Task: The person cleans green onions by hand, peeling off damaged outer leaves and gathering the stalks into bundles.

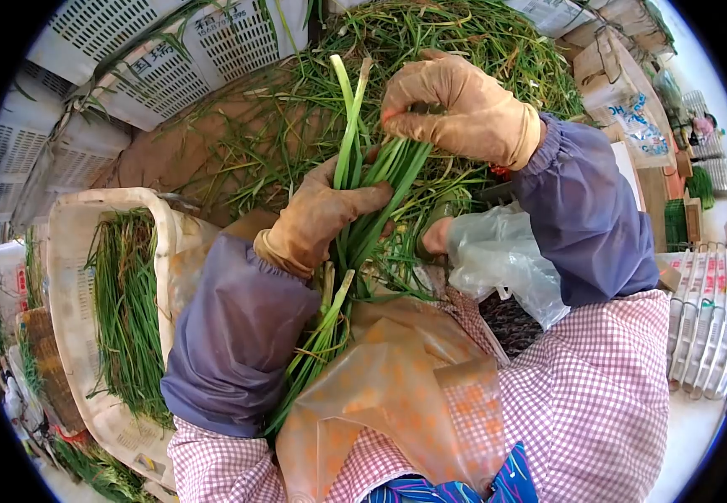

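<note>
My left hand [317, 216], in a tan glove, is wrapped round a bunch of garlic chives [384, 189]. Flat green leaves fan up to the right, and two thicker stalks with pale cut ends [349, 126] stick up above the thumb. My right hand [462, 107], gloved too, is curled with thumb and fingertips together just above the bunch's upper end; what it pinches, if anything, is hidden. More chives [317, 339] lie across my lap beside the left sleeve, on an orange-patterned plastic apron [389, 369].
A big heap of loose green leaves [472, 33] covers the floor ahead. On the left stands a pale plastic basket [66, 277] holding long chives [124, 310]. White slatted crates [171, 75] line the back left. A clear plastic bag [506, 256] lies by my right knee.
</note>
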A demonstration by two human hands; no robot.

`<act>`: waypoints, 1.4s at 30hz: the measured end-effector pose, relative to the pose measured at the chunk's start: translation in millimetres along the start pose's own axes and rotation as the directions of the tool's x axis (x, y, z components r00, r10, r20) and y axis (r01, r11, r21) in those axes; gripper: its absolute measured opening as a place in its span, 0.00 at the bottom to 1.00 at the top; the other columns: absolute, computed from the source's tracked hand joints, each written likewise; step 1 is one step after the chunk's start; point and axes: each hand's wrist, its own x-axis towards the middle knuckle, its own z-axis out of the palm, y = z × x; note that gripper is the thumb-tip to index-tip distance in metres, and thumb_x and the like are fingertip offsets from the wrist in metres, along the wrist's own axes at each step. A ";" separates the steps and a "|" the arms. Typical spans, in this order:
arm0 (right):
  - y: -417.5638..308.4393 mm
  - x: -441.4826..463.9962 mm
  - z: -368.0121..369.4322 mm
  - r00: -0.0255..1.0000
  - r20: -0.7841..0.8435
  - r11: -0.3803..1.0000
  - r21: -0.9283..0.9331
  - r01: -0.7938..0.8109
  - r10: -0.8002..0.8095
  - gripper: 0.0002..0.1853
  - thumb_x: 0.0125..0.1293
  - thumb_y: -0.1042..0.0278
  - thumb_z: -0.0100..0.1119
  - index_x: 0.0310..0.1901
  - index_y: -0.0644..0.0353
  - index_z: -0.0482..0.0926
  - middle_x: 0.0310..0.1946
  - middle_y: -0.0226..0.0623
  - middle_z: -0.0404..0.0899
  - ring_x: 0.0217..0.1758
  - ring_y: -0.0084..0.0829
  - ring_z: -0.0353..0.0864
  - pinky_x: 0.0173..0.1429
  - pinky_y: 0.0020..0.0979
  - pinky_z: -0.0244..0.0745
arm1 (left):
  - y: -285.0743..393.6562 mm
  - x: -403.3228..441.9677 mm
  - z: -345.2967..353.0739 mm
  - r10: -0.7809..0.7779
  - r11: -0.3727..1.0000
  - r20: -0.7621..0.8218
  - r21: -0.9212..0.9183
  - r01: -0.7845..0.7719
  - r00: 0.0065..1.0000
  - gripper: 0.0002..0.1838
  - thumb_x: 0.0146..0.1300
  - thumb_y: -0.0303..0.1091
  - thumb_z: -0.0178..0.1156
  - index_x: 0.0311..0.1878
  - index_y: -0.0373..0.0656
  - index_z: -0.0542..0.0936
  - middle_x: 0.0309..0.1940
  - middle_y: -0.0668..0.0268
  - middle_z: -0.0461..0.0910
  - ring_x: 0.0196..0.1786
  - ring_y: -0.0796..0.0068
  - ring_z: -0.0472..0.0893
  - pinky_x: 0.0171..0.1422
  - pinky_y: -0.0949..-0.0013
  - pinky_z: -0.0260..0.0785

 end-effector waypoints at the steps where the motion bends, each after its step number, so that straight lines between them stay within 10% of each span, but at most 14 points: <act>1: 0.0 0.3 2.2 0.999 -0.015 0.997 -0.065 -0.036 0.036 0.04 0.58 0.67 0.61 0.34 0.55 0.81 0.34 0.30 0.79 0.45 0.35 0.77 0.69 0.50 0.46 | -0.4 0.3 -0.5 -0.002 1.000 -0.001 -0.003 0.002 1.000 0.27 0.57 0.25 0.62 0.60 0.37 0.66 0.38 0.58 0.79 0.29 0.67 0.80 0.32 0.67 0.76; 6: 13.6 -0.3 6.9 0.929 -0.361 0.973 -0.232 -0.004 -0.082 0.08 0.58 0.65 0.63 0.36 0.58 0.81 0.31 0.35 0.80 0.35 0.31 0.78 0.50 0.35 0.72 | 0.8 -0.5 0.5 -0.068 0.997 -0.048 0.023 0.069 0.997 0.32 0.56 0.24 0.62 0.64 0.38 0.62 0.39 0.58 0.79 0.31 0.66 0.81 0.33 0.67 0.77; 10: 45.8 -5.0 -55.8 0.571 -0.724 0.896 0.443 -0.047 0.388 0.12 0.63 0.74 0.51 0.47 0.64 0.76 0.33 0.40 0.81 0.30 0.31 0.79 0.34 0.27 0.75 | -0.2 -0.2 -2.8 -0.071 0.997 0.001 -0.002 0.071 0.997 0.32 0.55 0.24 0.63 0.63 0.38 0.63 0.39 0.57 0.79 0.33 0.65 0.81 0.35 0.66 0.78; 11: 58.3 -9.7 -66.5 0.594 -0.785 0.984 0.123 -0.128 0.175 0.10 0.65 0.71 0.49 0.44 0.63 0.76 0.31 0.39 0.80 0.27 0.29 0.78 0.32 0.26 0.75 | -0.7 -0.4 -3.1 -0.073 0.997 0.028 -0.026 0.074 0.997 0.30 0.55 0.24 0.63 0.62 0.38 0.64 0.39 0.56 0.79 0.33 0.65 0.82 0.35 0.66 0.78; 12: 72.1 -14.6 -75.6 0.631 -0.774 0.958 -0.211 -0.194 -0.043 0.09 0.67 0.68 0.47 0.42 0.63 0.76 0.29 0.37 0.79 0.25 0.26 0.76 0.30 0.25 0.74 | -0.4 -0.7 -3.5 -0.075 0.996 0.055 -0.047 0.077 0.996 0.29 0.56 0.25 0.62 0.61 0.38 0.65 0.39 0.56 0.79 0.34 0.65 0.82 0.36 0.66 0.78; 16: 7.1 -18.6 -28.2 0.864 -0.452 0.893 -0.450 -0.009 -0.219 0.08 0.62 0.74 0.56 0.41 0.57 0.82 0.39 0.36 0.81 0.45 0.34 0.79 0.52 0.33 0.73 | -3.3 1.1 -1.6 -0.045 0.997 0.111 -0.064 0.053 0.993 0.26 0.57 0.26 0.62 0.59 0.38 0.68 0.38 0.56 0.80 0.33 0.66 0.82 0.36 0.67 0.77; 19: -9.5 -9.4 -12.8 0.927 -0.240 0.923 0.325 -0.204 0.289 0.14 0.61 0.63 0.61 0.46 0.61 0.79 0.40 0.34 0.79 0.45 0.26 0.77 0.52 0.28 0.71 | -3.6 0.1 4.2 -0.023 0.999 0.129 -0.023 0.026 0.991 0.24 0.57 0.28 0.62 0.57 0.38 0.69 0.38 0.56 0.80 0.32 0.67 0.81 0.35 0.69 0.76; 22: 8.4 -0.4 -4.6 0.966 0.007 0.763 0.611 -0.210 0.260 0.17 0.60 0.60 0.63 0.46 0.62 0.77 0.37 0.30 0.79 0.40 0.19 0.76 0.46 0.22 0.71 | -6.8 0.5 3.1 -0.007 1.000 0.159 -0.025 0.011 0.987 0.23 0.58 0.29 0.62 0.57 0.38 0.69 0.37 0.57 0.80 0.30 0.69 0.80 0.34 0.70 0.75; 28: 3.0 8.3 6.7 0.957 0.030 0.801 0.539 -0.259 0.289 0.08 0.63 0.66 0.59 0.36 0.63 0.79 0.24 0.25 0.76 0.26 0.17 0.71 0.33 0.22 0.68 | -19.2 2.2 -2.1 0.071 0.995 0.160 0.063 -0.082 0.985 0.19 0.62 0.31 0.59 0.55 0.38 0.69 0.36 0.60 0.79 0.28 0.76 0.77 0.32 0.74 0.73; 33: 12.4 10.3 32.2 0.930 -0.326 0.984 0.007 -0.177 0.169 0.08 0.65 0.66 0.53 0.33 0.61 0.77 0.20 0.35 0.75 0.22 0.29 0.72 0.28 0.28 0.67 | -21.8 8.4 -4.5 0.075 0.976 0.063 0.198 -0.086 0.995 0.15 0.63 0.30 0.56 0.52 0.38 0.70 0.35 0.63 0.78 0.27 0.78 0.76 0.29 0.76 0.72; 38: 13.7 16.2 46.8 0.847 -0.531 0.855 -0.444 -0.269 -0.009 0.04 0.62 0.67 0.54 0.33 0.56 0.76 0.23 0.42 0.77 0.27 0.41 0.79 0.30 0.37 0.71 | -15.8 5.8 -0.3 0.054 0.964 0.004 0.262 -0.053 0.999 0.13 0.64 0.28 0.53 0.51 0.39 0.70 0.31 0.66 0.77 0.24 0.80 0.75 0.27 0.76 0.71; 42: 63.4 16.8 24.6 0.672 -0.723 0.945 -0.085 -0.316 0.159 0.08 0.67 0.64 0.51 0.36 0.55 0.78 0.20 0.30 0.76 0.22 0.26 0.75 0.29 0.28 0.73 | -19.2 2.7 2.8 0.072 0.949 -0.011 0.309 -0.065 0.997 0.13 0.65 0.27 0.51 0.52 0.40 0.70 0.31 0.67 0.76 0.24 0.81 0.73 0.27 0.77 0.69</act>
